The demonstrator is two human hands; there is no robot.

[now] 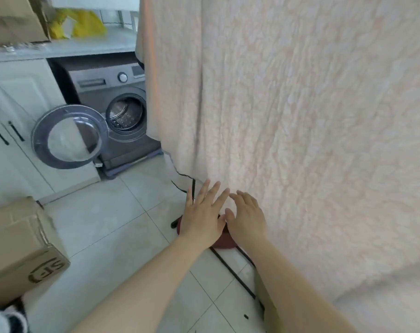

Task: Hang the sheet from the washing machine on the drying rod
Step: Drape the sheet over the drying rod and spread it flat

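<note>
A pale peach, crinkled sheet [288,116] hangs down and fills the right side of the view; the rod that carries it is out of view above. My left hand [204,213] lies flat with straight fingers against the sheet's lower left edge. My right hand [246,217] is beside it, fingers loosely spread and touching the sheet. Neither hand grips anything. The grey washing machine [112,109] stands at the back left with its round door [68,137] swung open and its drum bare.
Black rack legs [233,272] and a dark red object [224,241] sit on the tiled floor under the sheet. A cardboard box [19,251] stands at the left, white cabinets [12,116] beside the machine, another box and a yellow bag [84,24] on the counter.
</note>
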